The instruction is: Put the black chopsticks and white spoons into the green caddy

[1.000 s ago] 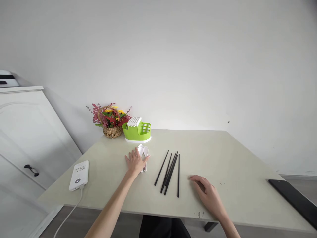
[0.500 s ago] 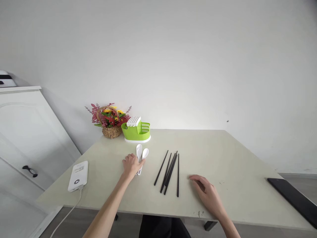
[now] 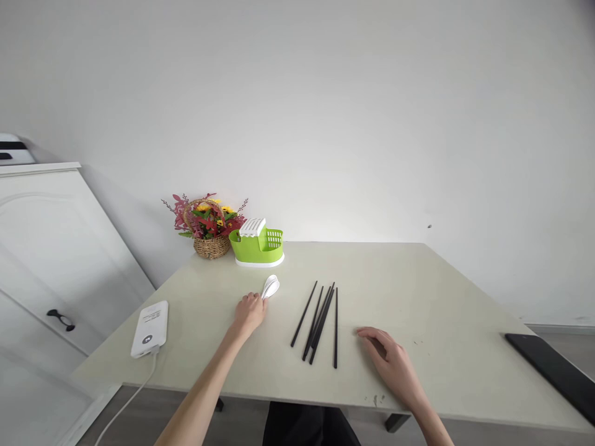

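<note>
My left hand (image 3: 250,312) is closed around white spoons (image 3: 270,286), whose bowls poke out together past my fingers toward the back. The handles are hidden in my palm, so I cannot tell how many there are. Right of them, several black chopsticks (image 3: 320,319) lie loosely side by side, some crossing. My right hand (image 3: 387,359) rests on the table to the right of the chopsticks, fingers loosely bent, thumb apart, holding nothing. Behind the spoons stands a green utensil holder (image 3: 253,249) with a white slatted top and white base.
A wicker basket of flowers (image 3: 211,246) stands beside the holder at the back left of the pale table (image 3: 432,291). A white power bank (image 3: 149,328) with a cable lies at the left edge, and a dark flat device (image 3: 548,375) at the right. A white cabinet (image 3: 60,248) adjoins on the left.
My left fingers have gathered the spread spoons into one close bundle, their bowls now overlapping. My right hand and the chopsticks keep their places; the view has shifted slightly.
</note>
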Available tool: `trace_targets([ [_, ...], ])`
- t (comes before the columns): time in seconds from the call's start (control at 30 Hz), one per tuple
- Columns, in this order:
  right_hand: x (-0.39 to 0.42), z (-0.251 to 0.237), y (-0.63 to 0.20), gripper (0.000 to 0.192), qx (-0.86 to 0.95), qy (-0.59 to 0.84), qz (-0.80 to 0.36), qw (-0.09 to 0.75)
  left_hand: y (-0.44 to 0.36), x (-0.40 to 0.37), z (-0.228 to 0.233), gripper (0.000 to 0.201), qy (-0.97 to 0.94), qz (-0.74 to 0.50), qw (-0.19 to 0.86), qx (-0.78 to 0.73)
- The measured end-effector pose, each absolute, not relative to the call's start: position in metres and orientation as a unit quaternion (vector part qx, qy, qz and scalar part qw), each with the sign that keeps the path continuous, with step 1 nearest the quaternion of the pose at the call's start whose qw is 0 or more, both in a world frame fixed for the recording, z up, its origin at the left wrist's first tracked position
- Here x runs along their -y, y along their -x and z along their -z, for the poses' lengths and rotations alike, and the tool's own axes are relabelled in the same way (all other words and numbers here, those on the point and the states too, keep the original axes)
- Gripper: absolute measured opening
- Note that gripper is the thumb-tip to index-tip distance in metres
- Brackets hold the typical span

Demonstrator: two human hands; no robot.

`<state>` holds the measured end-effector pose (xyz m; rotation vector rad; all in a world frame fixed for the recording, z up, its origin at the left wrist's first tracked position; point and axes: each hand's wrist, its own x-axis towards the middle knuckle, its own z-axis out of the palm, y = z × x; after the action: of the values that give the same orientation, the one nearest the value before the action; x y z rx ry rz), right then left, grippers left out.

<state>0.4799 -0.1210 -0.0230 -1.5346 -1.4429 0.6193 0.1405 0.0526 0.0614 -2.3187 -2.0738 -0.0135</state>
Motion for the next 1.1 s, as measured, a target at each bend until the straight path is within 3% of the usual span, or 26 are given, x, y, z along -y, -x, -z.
trace_targets([
  [0.23,0.122,0.019,-0.478,0.033,0.584,0.623,-0.248,0.457,-0.165,-0.043,-0.066,0.047,0.766,0.022,-0.029,0.642],
  [0.57,0.121,0.019,-0.480,0.034,0.587,0.614,-0.245,0.468,-0.280,0.005,-0.073,0.051,0.859,0.050,-0.074,0.504],
  [1.1,0.120,0.009,-0.478,0.033,0.595,0.597,-0.229,0.488,-0.361,0.030,-0.062,0.044,0.898,-0.025,-0.029,0.438],
])
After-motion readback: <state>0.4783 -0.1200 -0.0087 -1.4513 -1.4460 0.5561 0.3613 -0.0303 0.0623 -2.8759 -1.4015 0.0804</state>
